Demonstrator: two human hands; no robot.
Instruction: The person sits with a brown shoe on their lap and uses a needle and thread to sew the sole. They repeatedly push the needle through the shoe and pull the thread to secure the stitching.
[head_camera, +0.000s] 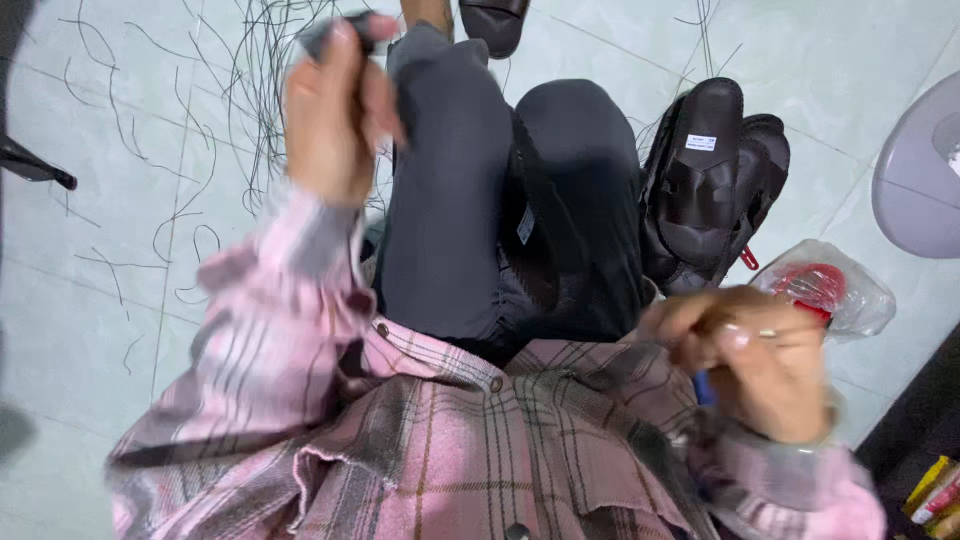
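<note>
Two hands at work over a lap, sandal parts stacked close by.

Left hand (335, 110) is raised above the left knee, fingers closed around a small dark object (345, 30) at the fingertips; blur prevents telling what it is. Right hand (750, 360) sits low beside the right thigh, thumb and fingers pinched narrow on a thin pale piece (760, 332), too blurred to identify. Black sandal upper (530, 215) lies across the dark trousers (450, 200) between the two hands, touching neither. Stack of black sandals (710, 185) stands on the tiled floor (100, 300) just right of the knee. Clear bag with red contents (825, 290) lies near the right hand. Loose black threads (210, 130) are scattered on the floor to the left.
</note>
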